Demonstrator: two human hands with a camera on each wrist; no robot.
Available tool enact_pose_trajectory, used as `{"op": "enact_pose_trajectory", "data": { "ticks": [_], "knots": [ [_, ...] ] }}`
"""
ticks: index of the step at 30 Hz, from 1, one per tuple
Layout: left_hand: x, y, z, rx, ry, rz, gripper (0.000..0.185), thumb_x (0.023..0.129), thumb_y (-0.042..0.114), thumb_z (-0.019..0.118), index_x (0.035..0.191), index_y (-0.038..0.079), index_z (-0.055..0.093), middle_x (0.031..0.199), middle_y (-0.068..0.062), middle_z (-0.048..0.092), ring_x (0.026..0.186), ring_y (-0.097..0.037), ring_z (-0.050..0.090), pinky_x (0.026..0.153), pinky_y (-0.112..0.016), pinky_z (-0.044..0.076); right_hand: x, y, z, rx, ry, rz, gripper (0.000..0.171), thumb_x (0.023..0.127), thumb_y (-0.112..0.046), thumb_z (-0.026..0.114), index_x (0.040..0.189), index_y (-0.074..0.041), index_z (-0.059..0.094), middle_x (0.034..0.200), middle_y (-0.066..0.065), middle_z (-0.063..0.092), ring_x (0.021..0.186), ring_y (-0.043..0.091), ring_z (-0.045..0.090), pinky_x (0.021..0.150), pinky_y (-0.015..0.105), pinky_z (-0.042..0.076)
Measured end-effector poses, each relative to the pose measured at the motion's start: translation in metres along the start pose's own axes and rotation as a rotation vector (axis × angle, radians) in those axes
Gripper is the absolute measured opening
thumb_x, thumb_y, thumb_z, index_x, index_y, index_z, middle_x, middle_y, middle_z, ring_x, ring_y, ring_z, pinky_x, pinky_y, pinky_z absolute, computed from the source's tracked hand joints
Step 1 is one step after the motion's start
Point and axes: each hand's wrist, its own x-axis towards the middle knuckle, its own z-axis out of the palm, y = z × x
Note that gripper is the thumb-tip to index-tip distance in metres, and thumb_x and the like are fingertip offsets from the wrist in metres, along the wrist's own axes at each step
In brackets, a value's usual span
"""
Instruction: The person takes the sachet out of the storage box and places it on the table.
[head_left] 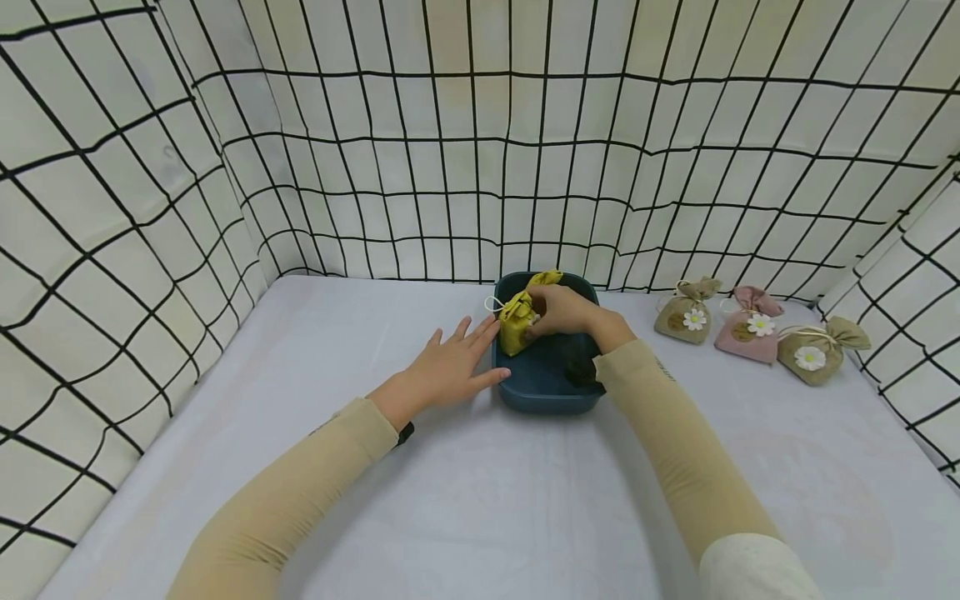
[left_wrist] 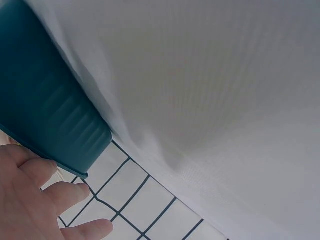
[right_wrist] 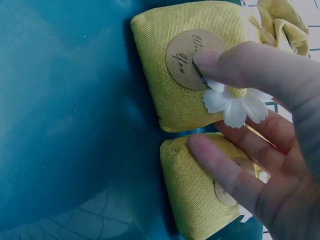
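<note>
Two pouches [right_wrist: 167, 97] in a bin [head_left: 551, 405], three sachets [head_left: 750, 343] to its right on the table [head_left: 555, 508], netting [head_left: 472, 139] behind

We see, right of centre in the right wrist view, two yellow bags [right_wrist: 185, 102] of matt, coarsely woven cloth. The round label [right_wrist: 182, 70] looks like dull brown paper, and the flower [right_wrist: 235, 107] like thin white cloth. The blue bin [right_wrist: 75, 125] seems smooth plastic, glossy inside. The counter [head_left: 450, 517], low in the head view, has matt white cloth.

The white table [head_left: 480, 517] bears a blue bin [head_left: 551, 403]; also three pouches [head_left: 750, 345].
</note>
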Motion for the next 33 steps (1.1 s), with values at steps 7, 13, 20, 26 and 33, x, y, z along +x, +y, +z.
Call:
{"op": "enact_pose_trajectory", "data": {
  "ticks": [7, 13, 20, 26, 33],
  "knots": [
    [0.0004, 0.0008, -0.0010, -0.002, -0.005, -0.002, 0.086, 0.104, 0.066, 0.040, 0.167, 0.016, 0.010, 0.172, -0.002, 0.008, 0.157, -0.033, 0.006, 0.118, -0.067, 0.012, -0.0032, -0.0012, -0.0022, 0.009, -0.003, 0.002, 0.064, 0.087, -0.012, 0.081, 0.143, 0.002, 0.054, 0.128, 0.016, 0.066, 0.116, 0.030, 0.063, 0.102, 0.044, 0.049],
    [0.0006, 0.0007, -0.0005, 0.003, -0.003, -0.001, 0.086, 0.104, 0.066, 0.039, 0.167, 0.015, 0.011, 0.172, -0.002, 0.008, 0.156, -0.035, 0.008, 0.118, -0.067, 0.013, -0.0041, 0.0017, -0.0020, 0.020, 0.006, -0.008, 0.068, 0.087, -0.013, 0.080, 0.146, 0.004, 0.051, 0.132, 0.020, 0.063, 0.117, 0.033, 0.063, 0.101, 0.044, 0.051],
    [0.0005, 0.0002, -0.0002, 0.004, -0.006, -0.004, 0.086, 0.104, 0.067, 0.038, 0.167, 0.014, 0.012, 0.172, -0.002, 0.007, 0.156, -0.033, 0.007, 0.118, -0.067, 0.013, -0.0076, 0.0021, -0.0022, 0.027, 0.023, -0.022, 0.067, 0.087, -0.014, 0.081, 0.145, 0.003, 0.052, 0.132, 0.020, 0.062, 0.115, 0.034, 0.064, 0.100, 0.046, 0.051],
    [0.0004, 0.0008, -0.0011, 0.004, -0.013, -0.006, 0.087, 0.104, 0.067, 0.038, 0.166, 0.013, 0.013, 0.172, -0.003, 0.005, 0.156, -0.034, 0.006, 0.118, -0.067, 0.012, -0.0101, 0.0022, -0.0014, 0.039, 0.049, -0.018, 0.067, 0.088, -0.013, 0.080, 0.146, 0.004, 0.051, 0.129, 0.020, 0.062, 0.115, 0.034, 0.063, 0.099, 0.045, 0.052],
    [0.0010, 0.0000, -0.0002, 0.000, -0.019, -0.010, 0.087, 0.103, 0.068, 0.038, 0.166, 0.013, 0.013, 0.172, -0.002, 0.004, 0.157, -0.033, 0.005, 0.118, -0.067, 0.012, -0.0106, 0.0008, 0.0006, 0.029, 0.039, -0.022, 0.066, 0.088, -0.013, 0.079, 0.147, 0.001, 0.052, 0.129, 0.018, 0.061, 0.112, 0.031, 0.061, 0.098, 0.044, 0.052]
  ]
}}
